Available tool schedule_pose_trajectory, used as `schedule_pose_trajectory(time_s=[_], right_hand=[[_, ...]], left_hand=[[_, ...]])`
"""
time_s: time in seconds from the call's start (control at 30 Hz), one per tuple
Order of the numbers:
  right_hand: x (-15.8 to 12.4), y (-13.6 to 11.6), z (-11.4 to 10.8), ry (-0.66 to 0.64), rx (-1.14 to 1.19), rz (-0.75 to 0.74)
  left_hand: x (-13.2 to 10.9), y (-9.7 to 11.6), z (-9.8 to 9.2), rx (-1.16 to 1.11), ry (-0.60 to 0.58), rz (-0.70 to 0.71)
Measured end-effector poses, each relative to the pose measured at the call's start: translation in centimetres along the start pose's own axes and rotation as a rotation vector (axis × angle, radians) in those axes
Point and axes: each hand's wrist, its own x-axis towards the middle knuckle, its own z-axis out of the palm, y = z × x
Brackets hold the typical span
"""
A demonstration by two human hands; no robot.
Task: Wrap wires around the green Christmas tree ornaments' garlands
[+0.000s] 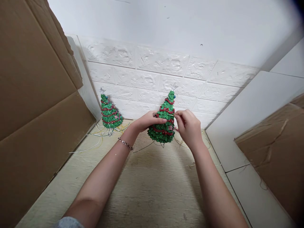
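A small green Christmas tree [163, 126] with red garlands, a blue ball and a silver star stands tilted a little to the right at the middle of the view. My left hand [148, 120] grips it from the left, thumb across its front. At its right side, my right hand [188, 125] pinches with thumb and forefinger the end of a thin pale wire [170, 115] that lies against the branches. Dark wires stick out under the tree's base. The fingers of my left hand behind the tree are hidden.
A second, similar tree [110, 114] stands at the back left on a tangle of white and yellow wires [98, 134]. More loose wires lie behind my right hand. Cardboard [35, 79] rises on the left, another cardboard piece [277, 142] on the right. A white brick-patterned wall [123, 76] closes the back.
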Motion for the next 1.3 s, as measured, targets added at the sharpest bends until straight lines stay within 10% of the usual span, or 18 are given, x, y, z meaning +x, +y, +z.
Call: schedule_pose_trajectory(time_s=[0.53,1.3], right_hand=[[-0.3,-0.7,-0.3,-0.093,-0.340,-0.067],[0.1,-1.4,-0.5,-0.043,0.180,0.301]], left_hand=[[-0.1,0.1,0.1,0.034,0.034,-0.033],[-0.1,0.5,0.5,0.136,0.078,-0.015]])
